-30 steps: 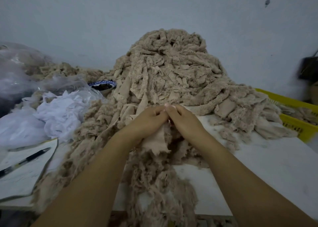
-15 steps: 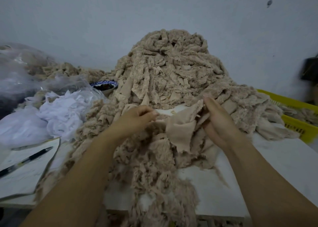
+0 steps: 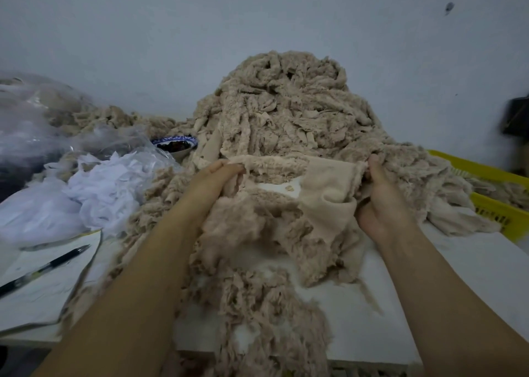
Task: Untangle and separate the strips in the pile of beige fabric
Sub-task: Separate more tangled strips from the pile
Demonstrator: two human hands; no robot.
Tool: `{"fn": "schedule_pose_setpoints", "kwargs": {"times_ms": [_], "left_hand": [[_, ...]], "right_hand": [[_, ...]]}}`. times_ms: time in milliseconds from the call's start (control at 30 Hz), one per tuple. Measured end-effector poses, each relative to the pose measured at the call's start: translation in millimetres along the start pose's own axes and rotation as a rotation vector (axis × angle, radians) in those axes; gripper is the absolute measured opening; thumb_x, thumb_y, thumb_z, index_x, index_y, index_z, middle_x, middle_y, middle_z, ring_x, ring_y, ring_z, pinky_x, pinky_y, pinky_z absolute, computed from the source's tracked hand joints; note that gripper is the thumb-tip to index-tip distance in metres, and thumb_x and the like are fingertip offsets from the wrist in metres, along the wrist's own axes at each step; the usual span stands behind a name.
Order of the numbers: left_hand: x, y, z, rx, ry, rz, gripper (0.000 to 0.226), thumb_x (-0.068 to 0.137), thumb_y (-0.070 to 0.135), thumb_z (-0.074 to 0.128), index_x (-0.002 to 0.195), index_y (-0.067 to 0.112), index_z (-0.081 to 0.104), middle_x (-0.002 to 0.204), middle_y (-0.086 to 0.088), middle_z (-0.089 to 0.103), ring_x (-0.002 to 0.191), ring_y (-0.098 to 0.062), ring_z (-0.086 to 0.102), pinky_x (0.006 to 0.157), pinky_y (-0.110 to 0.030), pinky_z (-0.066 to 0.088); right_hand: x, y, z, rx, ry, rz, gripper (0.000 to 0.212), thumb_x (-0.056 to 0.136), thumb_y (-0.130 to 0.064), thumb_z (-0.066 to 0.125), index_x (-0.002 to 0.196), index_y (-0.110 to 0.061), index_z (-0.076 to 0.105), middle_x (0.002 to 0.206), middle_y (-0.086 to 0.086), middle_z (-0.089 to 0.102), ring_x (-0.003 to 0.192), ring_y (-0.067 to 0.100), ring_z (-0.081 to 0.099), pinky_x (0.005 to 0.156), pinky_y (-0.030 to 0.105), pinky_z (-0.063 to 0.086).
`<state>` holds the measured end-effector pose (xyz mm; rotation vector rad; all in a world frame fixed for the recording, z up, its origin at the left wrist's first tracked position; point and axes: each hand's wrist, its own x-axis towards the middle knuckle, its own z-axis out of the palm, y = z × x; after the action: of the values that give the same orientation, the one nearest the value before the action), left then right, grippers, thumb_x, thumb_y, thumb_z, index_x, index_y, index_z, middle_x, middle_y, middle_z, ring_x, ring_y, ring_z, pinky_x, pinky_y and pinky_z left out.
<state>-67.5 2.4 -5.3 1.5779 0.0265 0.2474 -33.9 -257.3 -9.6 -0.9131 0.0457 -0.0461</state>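
Table [image 3: 472, 290], front edge: loose tufts [image 3: 266, 305] trail over it. L hand [image 3: 217, 176]: fingers curled, pinching strip [image 3: 286, 163] at its left end. R hand [image 3: 380, 202]: thumb up, clamped on the right end, w/ a folded flap hanging below. Strip spans btwn the hands, just in front of pile [image 3: 286, 104], fluff clinging underneath. Handling, est.: draw ends apart evenly, lift clear of pile, shake snags off. No jerks, since edges look prone to fray.
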Motion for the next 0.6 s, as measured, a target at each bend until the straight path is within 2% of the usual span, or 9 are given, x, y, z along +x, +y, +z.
{"fn": "schedule_pose_setpoints", "kwargs": {"times_ms": [67, 167, 233, 300, 367, 400, 467, 533, 600], "left_hand": [[3, 0, -3, 0.102, 0.118, 0.042, 0.018, 0.093, 0.030, 0.064, 0.079, 0.020, 0.067, 0.060, 0.008, 0.064, 0.050, -0.004, 0.056, 0.045, -0.013, 0.043], [5, -7, -6, 0.107, 0.330, 0.078, 0.016, 0.093, 0.037, 0.064, 0.084, 0.024, 0.064, 0.068, 0.006, 0.065, 0.057, -0.013, 0.053, 0.049, -0.024, 0.043], [4, -10, -5, 0.078, 0.383, 0.062, 0.016, 0.094, 0.037, 0.063, 0.087, 0.023, 0.063, 0.084, -0.003, 0.067, 0.069, -0.018, 0.056, 0.060, -0.031, 0.047], [3, -11, 0, -0.006, 0.364, 0.027, 0.015, 0.094, 0.035, 0.065, 0.087, 0.022, 0.062, 0.093, -0.007, 0.068, 0.080, -0.022, 0.062, 0.072, -0.039, 0.053], [1, -10, 10, -0.071, 0.299, 0.004, 0.014, 0.093, 0.032, 0.067, 0.085, 0.021, 0.062, 0.092, -0.006, 0.070, 0.083, -0.023, 0.065, 0.078, -0.042, 0.056], [1, -10, 17, -0.075, 0.259, 0.002, 0.012, 0.092, 0.030, 0.067, 0.086, 0.021, 0.062, 0.090, -0.005, 0.072, 0.082, -0.022, 0.066, 0.079, -0.042, 0.056], [-1, -7, 34, -0.096, 0.162, 0.010, 0.008, 0.093, 0.026, 0.067, 0.090, 0.020, 0.063, 0.086, -0.004, 0.075, 0.079, -0.020, 0.068, 0.074, -0.038, 0.058], [-3, -2, 50, -0.131, 0.077, 0.003, 0.008, 0.094, 0.023, 0.066, 0.097, 0.017, 0.061, 0.083, -0.003, 0.075, 0.073, -0.018, 0.070, 0.063, -0.031, 0.058], [-6, 2, 59, -0.199, 0.032, -0.009, 0.012, 0.094, 0.020, 0.066, 0.104, 0.015, 0.060, 0.077, -0.006, 0.072, 0.064, -0.015, 0.069, 0.058, -0.027, 0.056]], "right_hand": [[3, 5, -2, -0.012, 0.008, -0.033, 0.032, 0.101, -0.041, 0.051, 0.079, -0.018, 0.051, 0.061, -0.003, 0.045, 0.047, 0.008, 0.041, 0.040, 0.018, 0.035], [5, 7, -5, -0.015, -0.017, -0.030, 0.036, 0.101, -0.041, 0.052, 0.074, -0.018, 0.047, 0.051, -0.006, 0.037, 0.038, 0.005, 0.029, 0.031, 0.018, 0.024], [6, 7, -5, -0.046, -0.034, -0.013, 0.035, 0.101, -0.039, 0.054, 0.073, -0.019, 0.047, 0.050, -0.006, 0.037, 0.039, 0.007, 0.031, 0.032, 0.019, 0.026], [3, 7, -4, -0.117, -0.009, -0.060, 0.026, 0.099, -0.031, 0.058, 0.076, -0.019, 0.051, 0.056, -0.003, 0.050, 0.048, 0.010, 0.046, 0.040, 0.022, 0.039], [-2, 11, -1, -0.450, 0.046, -0.224, 0.014, 0.094, -0.024, 0.063, 0.084, -0.023, 0.053, 0.078, -0.009, 0.064, 0.075, 0.013, 0.059, 0.059, 0.020, 0.048], [-7, 15, 3, -0.636, 0.038, -0.314, 0.012, 0.092, -0.027, 0.065, 0.088, -0.027, 0.054, 0.094, -0.009, 0.063, 0.088, 0.013, 0.058, 0.070, 0.020, 0.047], [-20, 25, 16, -0.851, -0.173, -0.390, 0.020, 0.087, -0.046, 0.070, 0.093, -0.034, 0.055, 0.111, -0.007, 0.055, 0.100, 0.008, 0.056, 0.082, 0.022, 0.046], [-30, 39, 28, -0.989, -0.438, -0.325, 0.034, 0.077, -0.063, 0.068, 0.092, -0.037, 0.054, 0.108, -0.008, 0.054, 0.094, 0.000, 0.056, 0.076, 0.017, 0.045], [-34, 52, 34, -1.165, -0.573, -0.300, 0.032, 0.083, -0.061, 0.063, 0.090, -0.032, 0.052, 0.100, -0.005, 0.056, 0.086, 0.005, 0.057, 0.070, 0.023, 0.047]]}}
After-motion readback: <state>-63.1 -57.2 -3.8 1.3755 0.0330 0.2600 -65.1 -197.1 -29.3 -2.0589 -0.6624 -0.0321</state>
